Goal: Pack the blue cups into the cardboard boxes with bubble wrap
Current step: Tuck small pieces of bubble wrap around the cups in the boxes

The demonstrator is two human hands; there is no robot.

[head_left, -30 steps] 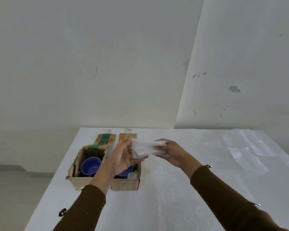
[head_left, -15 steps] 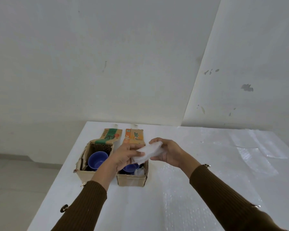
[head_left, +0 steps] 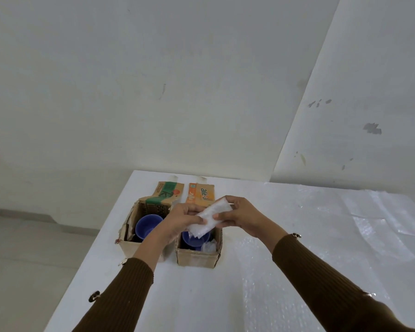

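The bubble wrap [head_left: 211, 219] hides most of the blue cup [head_left: 195, 239] in the right box [head_left: 197, 258].

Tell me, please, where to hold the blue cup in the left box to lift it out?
Probably best to take the blue cup by its rim, from straight above. It stands upright, mouth up, and the walls of the left box shut off its sides.

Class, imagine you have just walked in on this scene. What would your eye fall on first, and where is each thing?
The hands come first: the left hand and the right hand hold a folded bubble wrap piece over the right cardboard box. Next comes the vivid blue: the left cup sits in the left cardboard box, and the right cup shows just below the wrap.
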